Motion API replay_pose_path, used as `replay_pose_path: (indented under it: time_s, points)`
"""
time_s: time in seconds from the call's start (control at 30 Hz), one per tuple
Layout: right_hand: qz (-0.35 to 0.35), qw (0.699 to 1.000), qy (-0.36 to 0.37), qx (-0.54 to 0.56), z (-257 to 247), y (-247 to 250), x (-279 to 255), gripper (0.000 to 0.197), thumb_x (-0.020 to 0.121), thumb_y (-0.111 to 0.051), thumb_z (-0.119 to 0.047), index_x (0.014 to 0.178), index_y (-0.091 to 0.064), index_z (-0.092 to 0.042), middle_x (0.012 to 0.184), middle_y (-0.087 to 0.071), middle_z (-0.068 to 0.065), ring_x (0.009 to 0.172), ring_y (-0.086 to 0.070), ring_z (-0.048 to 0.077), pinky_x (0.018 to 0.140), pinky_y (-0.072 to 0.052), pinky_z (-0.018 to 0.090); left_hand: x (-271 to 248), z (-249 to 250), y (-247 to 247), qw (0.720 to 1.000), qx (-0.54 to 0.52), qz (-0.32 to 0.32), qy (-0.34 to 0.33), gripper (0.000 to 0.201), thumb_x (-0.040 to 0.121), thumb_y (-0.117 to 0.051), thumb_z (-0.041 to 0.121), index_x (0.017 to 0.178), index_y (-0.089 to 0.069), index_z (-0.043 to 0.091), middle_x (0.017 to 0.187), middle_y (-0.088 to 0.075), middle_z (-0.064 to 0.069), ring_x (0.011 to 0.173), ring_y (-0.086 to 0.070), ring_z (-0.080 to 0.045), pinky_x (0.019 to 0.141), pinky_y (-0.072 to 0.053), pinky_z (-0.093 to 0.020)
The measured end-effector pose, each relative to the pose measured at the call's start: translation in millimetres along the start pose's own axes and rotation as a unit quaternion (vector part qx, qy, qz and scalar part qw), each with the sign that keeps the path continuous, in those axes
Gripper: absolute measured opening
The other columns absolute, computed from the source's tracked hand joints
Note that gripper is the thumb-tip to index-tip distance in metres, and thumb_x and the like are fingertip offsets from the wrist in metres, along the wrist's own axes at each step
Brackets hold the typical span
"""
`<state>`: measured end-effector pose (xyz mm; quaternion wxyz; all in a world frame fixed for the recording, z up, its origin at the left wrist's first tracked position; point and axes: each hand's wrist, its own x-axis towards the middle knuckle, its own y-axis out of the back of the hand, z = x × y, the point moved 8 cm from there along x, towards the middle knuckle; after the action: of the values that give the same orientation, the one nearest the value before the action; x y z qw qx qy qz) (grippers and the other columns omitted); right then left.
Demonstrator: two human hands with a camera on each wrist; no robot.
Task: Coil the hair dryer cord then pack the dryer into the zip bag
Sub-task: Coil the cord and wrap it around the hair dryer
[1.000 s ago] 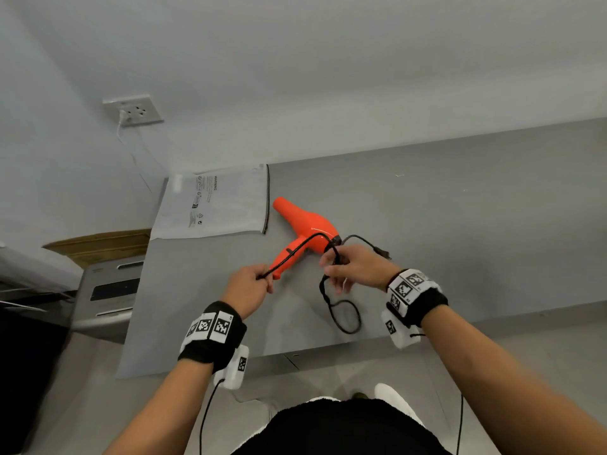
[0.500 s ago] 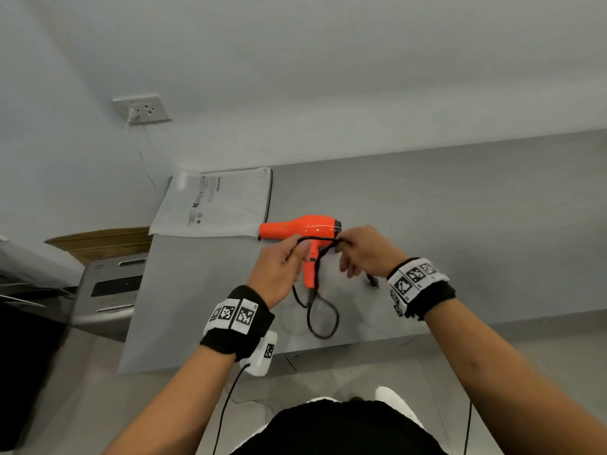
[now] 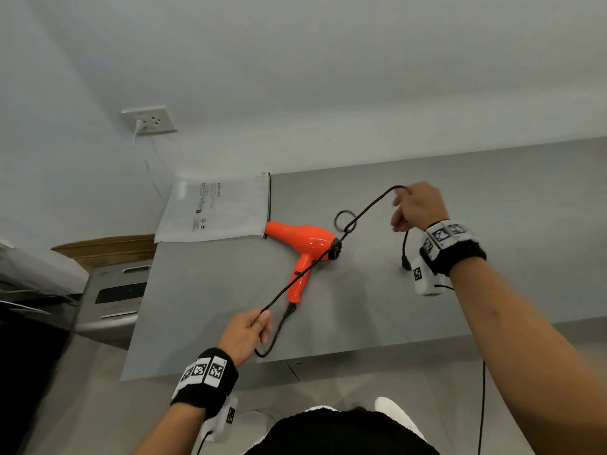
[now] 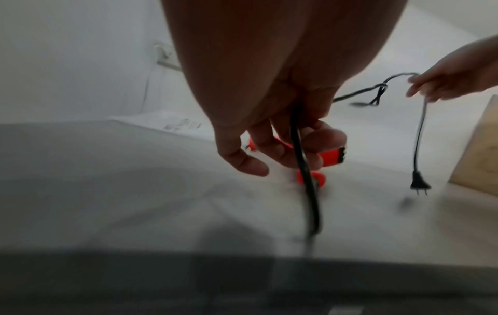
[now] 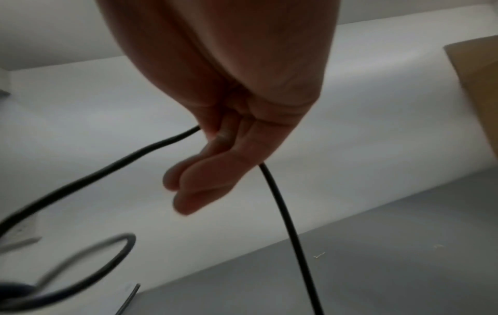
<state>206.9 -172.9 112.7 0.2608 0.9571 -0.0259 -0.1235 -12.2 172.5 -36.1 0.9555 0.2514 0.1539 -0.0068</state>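
Our left hand (image 3: pixel 244 333) and right hand (image 3: pixel 417 205) pinch the cord (image 3: pixel 308 267) taut across centre frame; we should slacken it and gather even loops.

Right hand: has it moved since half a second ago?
Yes. The right hand has swung out to the right, away from the dryer it was beside, drawing the cord out above the table.

We see both hands (image 3: pixel 244 333) (image 3: pixel 418 206) have moved far apart, and the thin black cord (image 3: pixel 328 254) is now stretched straight between them.
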Motion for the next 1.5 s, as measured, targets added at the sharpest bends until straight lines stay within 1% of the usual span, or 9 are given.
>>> replay_pose_path:
  time_s: [0.2, 0.3, 0.57, 0.7, 0.83, 0.93, 1.13, 1.33, 1.5]
  points:
    - [0.138, 0.984, 0.012, 0.113, -2.0, 71.6, 14.4, 0.038, 0.101, -0.044, -0.025, 0.078, -0.062, -0.001, 0.046, -0.064, 0.012, 0.047, -0.068, 0.033, 0.045, -0.059, 0.034, -8.4, -82.9, 38.0, 0.989, -0.010, 0.087, 0.117, 0.045, 0.106, -0.047, 0.014, 0.066, -0.067, 0.009, 0.050, -0.061, 0.001, 0.052, -0.056, -0.016, 0.062, -0.045, -0.027]
    - [0.134, 0.983, 0.014, 0.127, -3.3, 70.8, 14.1, 0.037, 0.101, -0.043, -0.027, 0.082, -0.063, -0.001, 0.056, -0.066, 0.018, 0.052, -0.069, 0.035, 0.043, -0.055, 0.029, -1.6, -77.7, 48.1, 0.986, -0.045, 0.117, 0.113, 0.044, 0.106, -0.046, 0.009, 0.068, -0.066, 0.008, 0.054, -0.062, 0.000, 0.057, -0.055, -0.021, 0.056, -0.045, -0.016]
    - [-0.067, 0.996, 0.018, 0.048, 2.5, -14.2, -9.4, 0.044, 0.103, -0.045, -0.031, 0.096, -0.065, 0.008, 0.060, -0.071, 0.020, 0.050, -0.067, 0.032, 0.047, -0.054, 0.029, 31.0, 10.2, 40.9, 0.994, -0.085, 0.058, 0.047, 0.034, 0.086, -0.047, -0.020, 0.099, -0.064, 0.007, 0.074, -0.065, -0.009, 0.077, -0.060, -0.026, 0.070, -0.049, -0.016]
    - [-0.165, 0.983, 0.081, 0.004, -27.0, -46.8, -45.8, 0.044, 0.104, -0.045, -0.032, 0.095, -0.066, 0.005, 0.069, -0.073, 0.025, 0.058, -0.069, 0.034, 0.054, -0.055, 0.033, 49.8, 58.0, 20.4, 0.999, 0.002, 0.028, 0.025, 0.050, 0.081, -0.062, 0.003, 0.130, -0.056, 0.013, 0.112, -0.068, -0.009, 0.103, -0.063, -0.025, 0.099, -0.051, -0.039]
    - [-0.230, 0.962, 0.140, -0.040, -56.7, -67.5, -77.3, 0.042, 0.104, -0.047, -0.032, 0.086, -0.067, 0.001, 0.065, -0.071, 0.026, 0.058, -0.068, 0.032, 0.057, -0.054, 0.035, 68.6, 129.7, -1.8, 0.996, 0.022, 0.041, -0.072, 0.079, 0.089, -0.072, 0.021, 0.155, -0.030, 0.013, 0.138, -0.052, 0.003, 0.124, -0.053, -0.012, 0.105, -0.042, -0.028]
    - [-0.241, 0.952, 0.180, -0.060, -76.8, -67.8, -93.4, 0.044, 0.102, -0.051, -0.035, 0.078, -0.066, -0.002, 0.062, -0.069, 0.026, 0.054, -0.066, 0.030, 0.057, -0.054, 0.036, 84.4, 154.7, -17.3, 0.995, -0.061, 0.042, -0.073, 0.091, 0.088, -0.073, 0.029, 0.159, -0.016, 0.019, 0.155, -0.041, -0.001, 0.136, -0.046, -0.015, 0.111, -0.043, -0.038]
    - [-0.243, 0.935, 0.220, -0.137, -91.8, -49.5, -106.4, 0.049, 0.099, -0.054, -0.045, 0.072, -0.066, -0.006, 0.054, -0.070, 0.013, 0.061, -0.068, 0.036, 0.066, -0.059, 0.036, 91.9, 170.2, -5.3, 0.973, -0.137, 0.169, -0.082, 0.057, 0.091, -0.068, 0.037, 0.142, -0.043, 0.033, 0.120, -0.057, 0.001, 0.108, -0.061, -0.015, 0.093, -0.053, -0.034]
    - [-0.231, 0.943, 0.222, -0.091, -97.2, -34.6, -99.0, 0.044, 0.099, -0.056, -0.039, 0.076, -0.067, -0.002, 0.059, -0.069, 0.020, 0.056, -0.066, 0.033, 0.063, -0.057, 0.037, 97.9, 181.4, -23.6, 0.978, -0.177, 0.016, -0.114, 0.020, 0.103, -0.053, 0.017, 0.101, -0.070, 0.006, 0.075, -0.062, -0.010, 0.061, -0.061, -0.007, 0.071, -0.053, -0.020]
    - [0.001, 0.977, 0.198, 0.081, -94.5, 26.1, -49.6, 0.049, 0.100, -0.052, -0.041, 0.074, -0.067, -0.001, 0.052, -0.067, 0.014, 0.054, -0.064, 0.040, 0.057, -0.057, 0.037, 78.1, 154.1, -37.9, 0.980, -0.130, -0.045, -0.141, 0.025, 0.106, -0.043, 0.012, 0.087, -0.059, 0.013, 0.058, -0.050, 0.003, 0.056, -0.049, -0.016, 0.070, -0.048, -0.036]
